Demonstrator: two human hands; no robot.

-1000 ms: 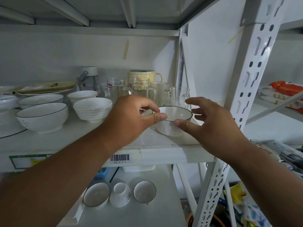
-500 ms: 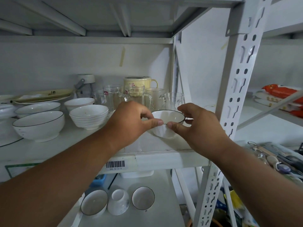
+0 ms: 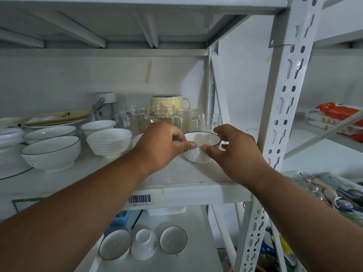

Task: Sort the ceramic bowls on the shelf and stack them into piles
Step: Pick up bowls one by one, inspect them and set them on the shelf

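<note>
Hands: closed in; left hand (image 3: 159,145) and right hand (image 3: 233,152) both pinch the small bowl (image 3: 202,147)
Bowl: between the thumbs, apparently resting on the shelf (image 3: 188,175)

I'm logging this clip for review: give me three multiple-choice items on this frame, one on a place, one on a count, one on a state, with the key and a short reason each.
1. Where does the small black-rimmed bowl sit?
A. On the lower shelf
B. On the middle shelf, in front of the glass mugs
C. Stacked inside the ribbed bowls

2. How many pieces of crockery stand on the lower shelf?
A. One
B. Five
C. Three

3. How is the small bowl held?
A. Left hand and right hand both pinch its rim
B. Only the right hand touches it
C. Neither hand touches it

Key: 1 B, it stands by the shelf's right end with the mugs behind. 2 C, two upright bowls flank an upturned one. 3 A, both thumbs meet at the near rim with fingers over the far side.
</note>
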